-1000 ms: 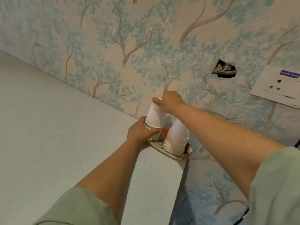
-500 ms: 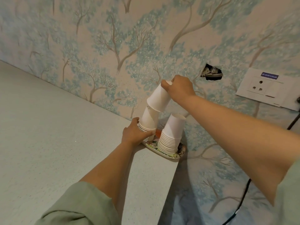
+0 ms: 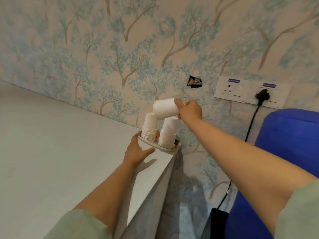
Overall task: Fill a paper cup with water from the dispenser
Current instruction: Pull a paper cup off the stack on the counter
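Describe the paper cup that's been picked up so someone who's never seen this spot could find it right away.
Find the grey counter against the tree-patterned wallpaper; at its right corner a small tray holds two stacks of upside-down white cups. The paper cup is just above them, gripped by the right hand. Unlike the stacked ones, it is single, off the tray and tipped sideways.

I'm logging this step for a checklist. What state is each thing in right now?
Paper cup: lifted, tipped sideways, held in right hand.
Left stack of cups: upside down on tray.
Right stack of cups: upside down on tray.
Tray: at counter corner.
Left hand: open, beside tray.
Plug: in wall socket.
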Action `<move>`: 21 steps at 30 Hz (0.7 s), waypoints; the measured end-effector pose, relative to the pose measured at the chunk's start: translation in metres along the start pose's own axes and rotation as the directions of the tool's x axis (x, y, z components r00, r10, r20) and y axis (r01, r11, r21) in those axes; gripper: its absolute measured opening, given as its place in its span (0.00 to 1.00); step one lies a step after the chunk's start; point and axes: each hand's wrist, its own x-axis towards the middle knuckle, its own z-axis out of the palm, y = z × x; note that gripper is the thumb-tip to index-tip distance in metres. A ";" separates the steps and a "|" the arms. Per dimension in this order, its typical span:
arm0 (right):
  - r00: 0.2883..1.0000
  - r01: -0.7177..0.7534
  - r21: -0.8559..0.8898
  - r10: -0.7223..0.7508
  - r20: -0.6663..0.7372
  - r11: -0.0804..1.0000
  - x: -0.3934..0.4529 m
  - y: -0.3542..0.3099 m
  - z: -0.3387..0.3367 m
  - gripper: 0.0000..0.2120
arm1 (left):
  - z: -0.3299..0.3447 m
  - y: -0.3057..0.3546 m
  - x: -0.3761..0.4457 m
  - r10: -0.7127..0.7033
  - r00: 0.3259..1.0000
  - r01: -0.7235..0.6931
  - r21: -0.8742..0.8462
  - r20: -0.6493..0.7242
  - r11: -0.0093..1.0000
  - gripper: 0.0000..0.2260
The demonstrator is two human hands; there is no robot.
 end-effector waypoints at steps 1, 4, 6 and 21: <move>0.999 -0.044 0.048 0.044 0.012 0.998 -0.012 0.001 -0.003 0.27 | -0.003 0.002 -0.010 -0.007 1.000 0.007 0.006 -0.001 1.000 0.42; 0.989 -0.141 0.173 0.133 0.061 0.975 -0.058 0.002 -0.017 0.21 | -0.013 0.012 -0.051 -0.027 1.000 0.027 -0.005 -0.006 1.000 0.43; 0.981 -0.183 0.215 0.166 0.096 0.959 -0.092 0.004 -0.030 0.22 | -0.020 0.021 -0.083 -0.031 0.999 0.031 0.001 -0.013 1.000 0.42; 0.943 -0.282 0.402 0.173 0.285 0.871 -0.271 0.036 -0.065 0.19 | -0.052 0.067 -0.245 -0.141 0.989 0.117 -0.366 -0.039 0.923 0.21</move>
